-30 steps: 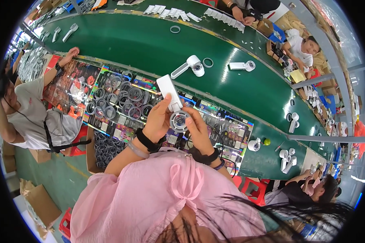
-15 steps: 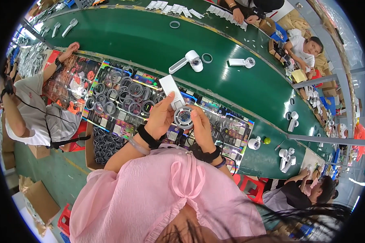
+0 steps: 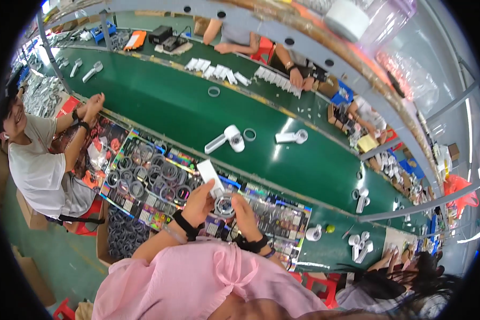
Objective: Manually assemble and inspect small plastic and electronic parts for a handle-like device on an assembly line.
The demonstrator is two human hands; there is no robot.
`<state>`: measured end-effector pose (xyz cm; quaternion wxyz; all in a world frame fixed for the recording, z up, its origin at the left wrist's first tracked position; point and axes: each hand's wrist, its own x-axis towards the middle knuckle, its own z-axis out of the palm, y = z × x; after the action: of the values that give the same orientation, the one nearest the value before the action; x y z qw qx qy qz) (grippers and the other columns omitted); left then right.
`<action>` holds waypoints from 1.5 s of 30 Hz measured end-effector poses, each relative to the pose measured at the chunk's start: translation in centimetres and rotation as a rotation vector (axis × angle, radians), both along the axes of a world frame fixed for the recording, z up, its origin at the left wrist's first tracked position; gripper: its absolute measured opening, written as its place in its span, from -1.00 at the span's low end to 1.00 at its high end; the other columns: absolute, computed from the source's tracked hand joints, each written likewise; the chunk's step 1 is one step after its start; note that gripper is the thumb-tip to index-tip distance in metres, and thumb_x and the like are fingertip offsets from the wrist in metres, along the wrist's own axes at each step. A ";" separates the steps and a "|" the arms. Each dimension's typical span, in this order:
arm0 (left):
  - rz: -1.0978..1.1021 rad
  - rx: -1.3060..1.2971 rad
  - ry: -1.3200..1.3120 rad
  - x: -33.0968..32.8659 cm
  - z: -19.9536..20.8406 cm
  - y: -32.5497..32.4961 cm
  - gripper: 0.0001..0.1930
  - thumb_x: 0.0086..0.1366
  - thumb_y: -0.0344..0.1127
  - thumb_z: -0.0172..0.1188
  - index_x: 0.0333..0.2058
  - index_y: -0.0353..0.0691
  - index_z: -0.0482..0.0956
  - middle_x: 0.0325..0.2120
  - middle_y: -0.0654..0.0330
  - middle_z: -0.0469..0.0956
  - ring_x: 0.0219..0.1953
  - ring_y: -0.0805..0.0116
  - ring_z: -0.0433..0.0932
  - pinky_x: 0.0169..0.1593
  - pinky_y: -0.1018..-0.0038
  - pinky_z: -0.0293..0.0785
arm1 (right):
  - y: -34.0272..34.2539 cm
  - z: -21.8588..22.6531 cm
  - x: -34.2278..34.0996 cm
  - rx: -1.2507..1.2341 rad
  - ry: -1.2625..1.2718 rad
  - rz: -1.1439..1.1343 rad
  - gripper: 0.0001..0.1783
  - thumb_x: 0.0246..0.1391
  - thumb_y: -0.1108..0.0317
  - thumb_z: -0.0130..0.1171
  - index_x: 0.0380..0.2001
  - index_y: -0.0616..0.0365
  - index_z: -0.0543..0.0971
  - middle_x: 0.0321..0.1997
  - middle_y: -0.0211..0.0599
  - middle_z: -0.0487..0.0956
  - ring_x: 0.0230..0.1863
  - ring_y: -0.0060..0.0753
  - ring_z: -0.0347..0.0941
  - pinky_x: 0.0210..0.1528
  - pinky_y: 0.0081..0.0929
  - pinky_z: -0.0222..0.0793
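Observation:
A white handheld fan (image 3: 207, 172) is between my hands over the near edge of the work surface, its handle tilted up and to the left. My left hand (image 3: 198, 205) is closed around the handle close to the round head. The fan's head faces up, with a grey ring-like rim around a dark centre. My right hand (image 3: 245, 217) presses its fingers against the right side of that rim. Just left of my hands lie many loose grey rings (image 3: 144, 173), spread over printed colourful sheets (image 3: 184, 220).
Beyond runs a green conveyor belt (image 3: 170, 112) carrying another white fan (image 3: 231, 140), a single grey ring (image 3: 249, 134) and more fans to the right. A cardboard box (image 3: 102, 242) of grey rings stands at lower left. A co-worker (image 3: 37, 144) sits left; a metal frame (image 3: 400, 209) crosses the right.
The view has tilted up, showing more of the belt's far side. My hands keep hold of the fan in much the same pose. The co-worker on the left has brought both hands together.

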<state>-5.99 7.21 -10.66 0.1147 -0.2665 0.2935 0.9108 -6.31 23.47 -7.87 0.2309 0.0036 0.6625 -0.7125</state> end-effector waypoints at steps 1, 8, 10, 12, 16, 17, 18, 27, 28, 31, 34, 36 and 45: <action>-0.010 -0.046 -0.047 -0.1 0.5 -0.3 -0.72 0.32 -0.10 0.12 -0.14 -0.17 0.49 -0.27 0.20 0.59 -0.22 0.34 0.57 -0.11 0.38 0.46 | 0.2 -0.1 0.1 -0.017 -0.011 0.013 -0.63 0.30 0.10 -0.04 -0.01 0.11 0.49 -0.42 -0.54 0.48 -0.52 -0.75 0.38 -0.54 -0.74 0.32; -0.181 -0.386 0.034 0.6 2.5 -5.6 -0.65 0.20 -0.01 0.25 -0.19 -0.12 0.51 -0.36 0.24 0.62 -0.43 0.48 0.58 -0.41 0.57 0.42 | 1.6 -0.2 0.0 0.102 0.112 0.261 -0.67 0.30 0.27 -0.11 -0.01 0.21 0.49 -0.12 -0.45 0.49 -0.08 -0.62 0.33 0.03 -0.63 0.20; -0.269 -0.412 0.018 1.3 2.5 -6.9 -0.66 0.20 -0.05 0.26 -0.19 -0.15 0.51 -0.40 0.22 0.62 -0.47 0.46 0.60 -0.46 0.58 0.45 | 0.9 -0.9 0.0 0.080 0.190 0.299 -0.56 0.32 0.15 -0.16 0.01 0.27 0.47 -0.08 -0.36 0.51 -0.05 -0.56 0.38 0.01 -0.62 0.25; -0.217 -0.421 0.018 1.6 2.8 -8.1 -0.66 0.20 -0.08 0.26 -0.18 -0.17 0.51 -0.40 0.19 0.62 -0.48 0.44 0.61 -0.47 0.56 0.48 | 0.4 -1.1 -0.1 0.077 0.277 0.358 -0.49 0.34 0.06 -0.20 0.04 0.29 0.45 -0.05 -0.29 0.52 -0.05 -0.50 0.44 -0.02 -0.59 0.30; -0.029 -0.412 0.009 1.3 1.7 -12.7 -0.65 0.23 -0.18 0.20 -0.10 -0.24 0.42 -0.32 0.05 0.61 -0.39 0.21 0.66 -0.42 0.36 0.61 | 0.9 -3.1 -0.3 -0.011 -0.020 0.251 -0.25 0.30 -0.21 -0.38 0.06 0.30 0.40 -0.10 -0.11 0.58 -0.24 -0.24 0.60 -0.26 -0.44 0.47; 0.045 -0.398 -0.009 1.4 1.7 -14.3 -0.65 0.24 -0.18 0.18 -0.09 -0.24 0.41 -0.29 0.03 0.60 -0.37 0.17 0.66 -0.40 0.31 0.62 | 1.1 -3.1 -0.5 0.005 -0.029 0.274 -0.29 0.31 -0.19 -0.33 0.03 0.31 0.42 -0.12 -0.13 0.58 -0.24 -0.28 0.60 -0.26 -0.46 0.46; 0.108 -0.388 -0.012 1.5 1.9 -16.0 -0.67 0.26 -0.19 0.15 -0.09 -0.25 0.42 -0.26 0.01 0.60 -0.33 0.13 0.66 -0.39 0.30 0.61 | 1.1 -3.4 -0.4 0.014 -0.039 0.292 -0.29 0.31 -0.19 -0.33 0.03 0.31 0.42 -0.12 -0.13 0.58 -0.24 -0.28 0.60 -0.26 -0.46 0.46; 0.752 -0.149 -0.079 2.2 -9.6 -32.7 -0.64 0.27 -0.13 0.14 -0.02 -0.15 0.44 -0.16 0.12 0.55 -0.16 0.16 0.59 -0.14 0.28 0.53 | 1.2 -6.6 0.2 0.211 -0.165 0.302 -0.64 0.28 0.20 0.01 -0.04 0.28 0.47 -0.18 -0.21 0.59 -0.29 -0.44 0.59 -0.33 -0.65 0.46; 0.804 -0.134 -0.072 2.2 -11.9 -34.5 -0.61 0.24 -0.14 0.17 0.00 -0.16 0.43 -0.16 0.10 0.55 -0.12 0.16 0.57 -0.11 0.28 0.53 | 1.3 -7.1 0.1 0.206 -0.162 0.281 -0.64 0.28 0.20 0.01 -0.04 0.28 0.47 -0.18 -0.21 0.59 -0.29 -0.44 0.59 -0.33 -0.65 0.46; 0.946 -0.262 -0.006 6.3 -20.0 -41.1 -0.64 0.29 -0.33 0.12 0.01 -0.32 0.35 -0.19 -0.03 0.50 -0.11 0.06 0.54 -0.08 0.28 0.58 | 0.6 -7.8 0.0 0.236 -0.206 0.345 -0.65 0.28 0.20 0.01 -0.05 0.26 0.47 -0.18 -0.24 0.59 -0.28 -0.48 0.59 -0.34 -0.66 0.45; 0.899 -0.436 -0.365 5.8 -21.4 -40.7 -0.61 0.21 -0.14 0.18 -0.07 -0.20 0.40 -0.38 0.10 0.54 -0.52 0.23 0.58 -0.52 0.36 0.54 | 1.0 -8.3 -0.5 0.254 -0.189 0.352 -0.66 0.28 0.19 0.00 -0.05 0.24 0.47 -0.18 -0.31 0.59 -0.26 -0.53 0.58 -0.36 -0.68 0.42; 0.779 -0.646 -0.586 4.5 -19.4 -39.3 -0.63 0.17 -0.12 0.19 -0.13 -0.20 0.44 -0.47 0.14 0.52 -0.59 0.28 0.55 -0.61 0.39 0.49 | 1.3 -8.4 -1.0 0.274 -0.191 0.322 -0.65 0.28 0.18 0.00 -0.05 0.24 0.47 -0.19 -0.32 0.59 -0.27 -0.54 0.58 -0.36 -0.68 0.41; 0.773 -0.556 -0.406 4.8 -16.1 -37.8 -0.57 0.18 -0.23 0.17 -0.02 -0.29 0.35 -0.22 0.03 0.43 -0.42 0.16 0.58 -0.46 0.33 0.58 | 1.9 -11.7 -1.5 0.316 -0.272 0.312 -0.64 0.27 0.16 -0.01 -0.11 0.25 0.48 -0.24 -0.34 0.58 -0.33 -0.55 0.56 -0.40 -0.68 0.40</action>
<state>-1.17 -30.58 -26.73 -0.2508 -0.5474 0.3765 0.7040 -7.84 25.33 -19.57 0.4218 0.0333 0.7208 -0.5491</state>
